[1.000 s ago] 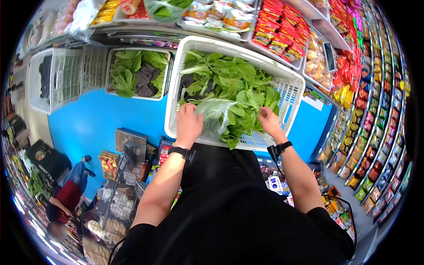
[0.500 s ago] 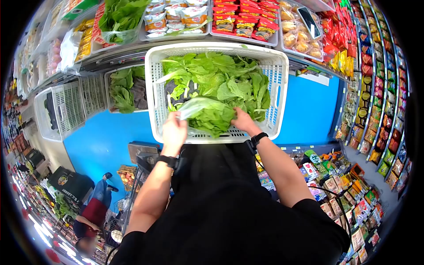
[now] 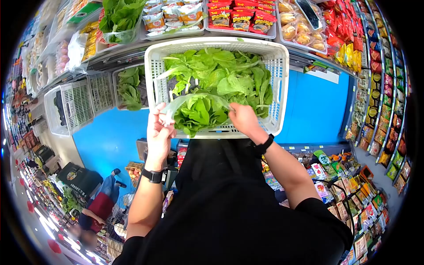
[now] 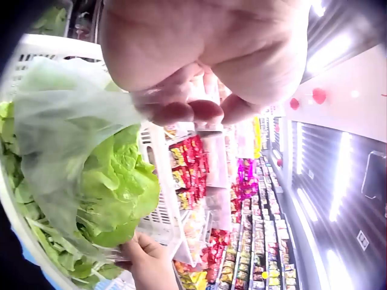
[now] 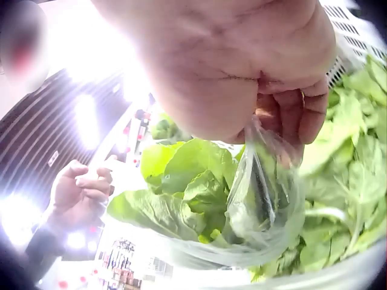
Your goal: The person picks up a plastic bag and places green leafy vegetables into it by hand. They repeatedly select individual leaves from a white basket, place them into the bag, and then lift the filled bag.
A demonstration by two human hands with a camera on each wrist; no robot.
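A clear plastic bag [image 4: 51, 139] with green lettuce [image 3: 201, 111] in it hangs between my hands over the near side of a white crate [image 3: 283, 88]. My left hand [image 3: 159, 134] pinches the bag at its left end, fingers curled, and the film runs taut to the fingertips in the left wrist view. On the other side my right hand [image 3: 244, 119] grips the bag's edge, and the film bunches up under its fingers in the right wrist view. Behind the bag, loose leafy greens [image 3: 238, 79] fill the crate.
Beyond the crate, a shelf carries bins of red snack packets [image 3: 240, 18], wrapped buns [image 3: 300, 33] with a phone [image 3: 308, 13] on top, and another bag of greens [image 3: 120, 20]. Further crates [image 3: 73, 108] stand left. A person [image 3: 99, 203] is at lower left.
The crate sits further left and straighter in view. My left hand has moved left, spreading the bag. The right hand has come from the loose greens to the bag's edge.
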